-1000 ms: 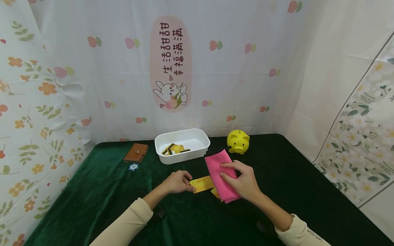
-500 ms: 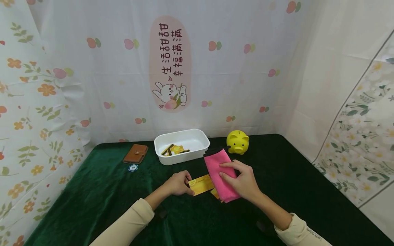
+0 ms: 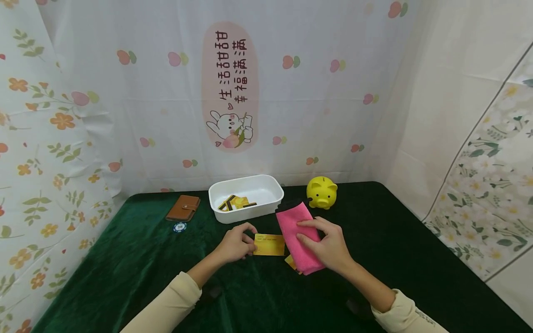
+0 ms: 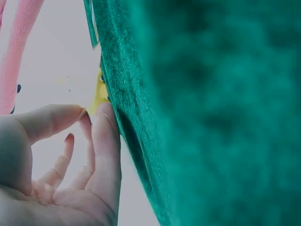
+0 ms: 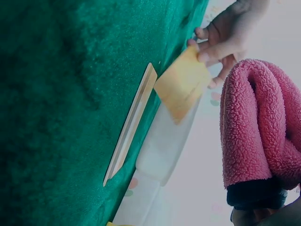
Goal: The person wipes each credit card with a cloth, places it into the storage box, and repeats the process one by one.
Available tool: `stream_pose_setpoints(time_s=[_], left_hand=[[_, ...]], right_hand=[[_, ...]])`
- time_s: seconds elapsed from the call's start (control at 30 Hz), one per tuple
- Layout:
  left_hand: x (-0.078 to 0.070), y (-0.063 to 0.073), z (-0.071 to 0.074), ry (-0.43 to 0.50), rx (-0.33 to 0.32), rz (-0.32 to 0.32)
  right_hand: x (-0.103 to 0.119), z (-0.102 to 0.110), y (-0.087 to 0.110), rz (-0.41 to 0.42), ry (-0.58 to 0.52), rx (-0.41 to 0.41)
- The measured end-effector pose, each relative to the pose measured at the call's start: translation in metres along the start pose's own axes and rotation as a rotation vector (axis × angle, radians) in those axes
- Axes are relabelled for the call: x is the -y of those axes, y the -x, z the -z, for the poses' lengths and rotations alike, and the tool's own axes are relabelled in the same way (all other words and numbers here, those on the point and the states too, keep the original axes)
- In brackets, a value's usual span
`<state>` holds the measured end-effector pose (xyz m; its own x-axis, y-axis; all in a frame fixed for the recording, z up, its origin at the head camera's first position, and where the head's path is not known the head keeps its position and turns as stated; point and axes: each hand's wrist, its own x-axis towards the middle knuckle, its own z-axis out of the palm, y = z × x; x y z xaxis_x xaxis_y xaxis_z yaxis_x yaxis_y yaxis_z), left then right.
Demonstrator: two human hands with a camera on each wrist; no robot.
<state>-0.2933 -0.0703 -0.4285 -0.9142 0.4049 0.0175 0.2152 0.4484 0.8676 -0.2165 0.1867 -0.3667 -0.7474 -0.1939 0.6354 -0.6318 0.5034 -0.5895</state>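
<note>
Fruit-patterned curtain (image 3: 162,92); green velvet tabletop (image 3: 137,259); left fingers (image 4: 106,146) pinch yellow card (image 3: 269,245); right fingers (image 3: 311,223) grip folded pink cloth (image 3: 307,259)

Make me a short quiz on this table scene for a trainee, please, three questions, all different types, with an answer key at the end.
1. What is held by the person's left grip, and what by the right grip?
2. True or false: the poker chip lies inside the white tub.
3. In the head view, which stands right of the tub: A, brown wallet; B, yellow piggy bank; C, poker chip?

Key:
1. Left, a yellow bank card; right, a folded pink cloth.
2. False; it lies on the green tablecloth.
3. B.
</note>
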Motion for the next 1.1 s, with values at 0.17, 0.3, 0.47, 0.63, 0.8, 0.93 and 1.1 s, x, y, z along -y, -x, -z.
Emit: stream_pose_setpoints(time_s=[0.17, 0.3, 0.47, 0.63, 0.8, 0.93, 1.1], left_hand=[[-0.001, 0.006, 0.005, 0.061, 0.002, 0.001], [-0.004, 0.012, 0.007, 0.139, 0.034, 0.011], [-0.009, 0.018, 0.009, 0.235, 0.063, 0.009], [-0.014, 0.024, 0.008, 0.323, 0.063, 0.030], [-0.014, 0.026, 0.005, 0.408, 0.052, 0.025], [-0.014, 0.028, 0.004, 0.455, 0.043, 0.015], [-0.018, 0.030, 0.003, 0.487, 0.046, -0.008]], right_hand=[[-0.012, -0.003, 0.002, 0.000, -0.006, 0.002], [-0.029, -0.008, 0.006, -0.008, -0.011, 0.000], [-0.029, -0.008, 0.008, 0.011, -0.044, 0.004], [-0.021, -0.009, 0.009, 0.005, -0.075, 0.013], [-0.016, -0.010, 0.011, 0.010, -0.077, 0.019], [-0.014, -0.010, 0.012, 0.024, -0.084, 0.018], [-0.013, -0.012, 0.012, 0.022, -0.087, 0.027]])
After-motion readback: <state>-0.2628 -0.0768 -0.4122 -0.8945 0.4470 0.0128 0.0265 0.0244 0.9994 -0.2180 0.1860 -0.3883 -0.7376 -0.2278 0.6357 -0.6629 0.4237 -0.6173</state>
